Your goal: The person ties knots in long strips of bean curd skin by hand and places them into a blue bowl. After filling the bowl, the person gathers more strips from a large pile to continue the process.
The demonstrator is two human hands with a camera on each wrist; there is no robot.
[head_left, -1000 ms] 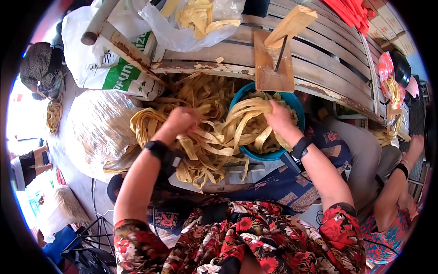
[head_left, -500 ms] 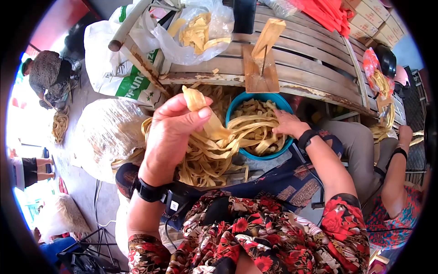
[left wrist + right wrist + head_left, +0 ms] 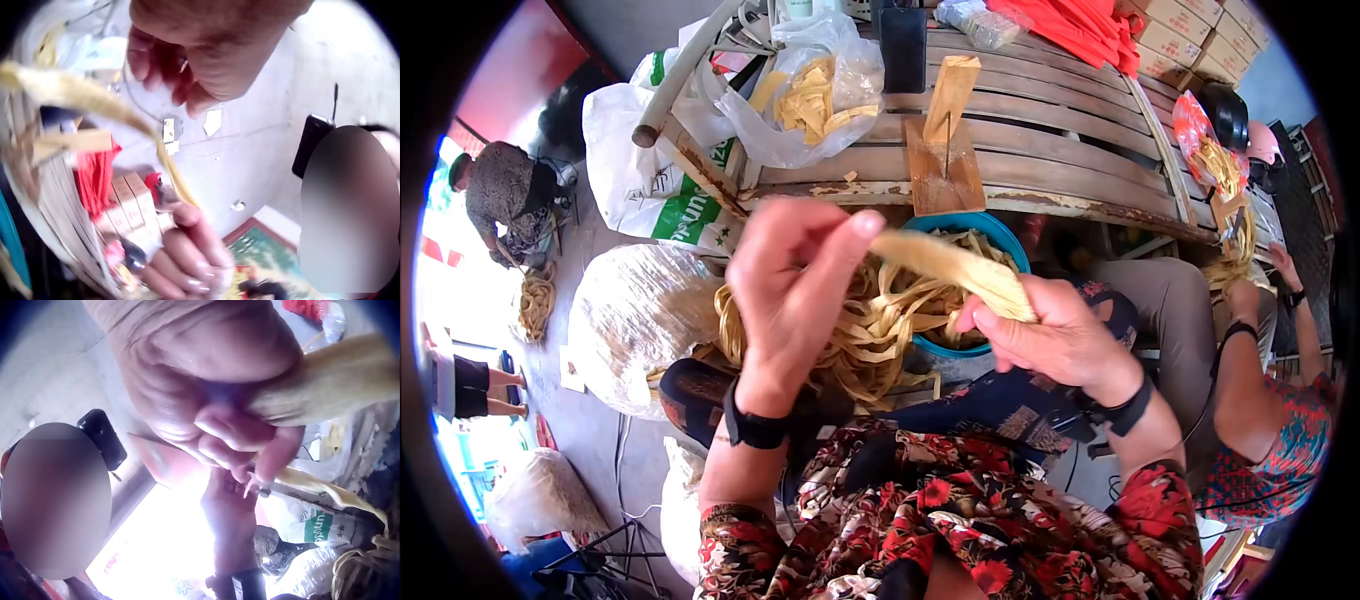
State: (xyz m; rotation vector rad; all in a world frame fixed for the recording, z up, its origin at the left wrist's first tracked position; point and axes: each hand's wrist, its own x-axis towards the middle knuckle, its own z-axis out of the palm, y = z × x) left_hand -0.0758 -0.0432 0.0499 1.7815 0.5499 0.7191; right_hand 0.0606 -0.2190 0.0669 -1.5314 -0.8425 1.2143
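In the head view my left hand is raised at the centre, its thumb tip beside the blurred end of a flat, pale yellow dried strip. My right hand grips this strip between thumb and curled fingers. From the left wrist, the strip passes below loosely bent left fingers that hold nothing visible. The right wrist view has the strip coming out of my right palm. Below the hands, more strips lie heaped, some running into a blue tub.
A slatted bench stands ahead, bearing a wooden block with an upright rod and a plastic bag of yellow pieces. At left are a wrapped bundle and a white sack. Another person sits close on the right.
My right hand has left the tub and risen to grip a strip. The left hand, earlier pinching a strip upright, has come apart from it. The head view has shifted slightly.
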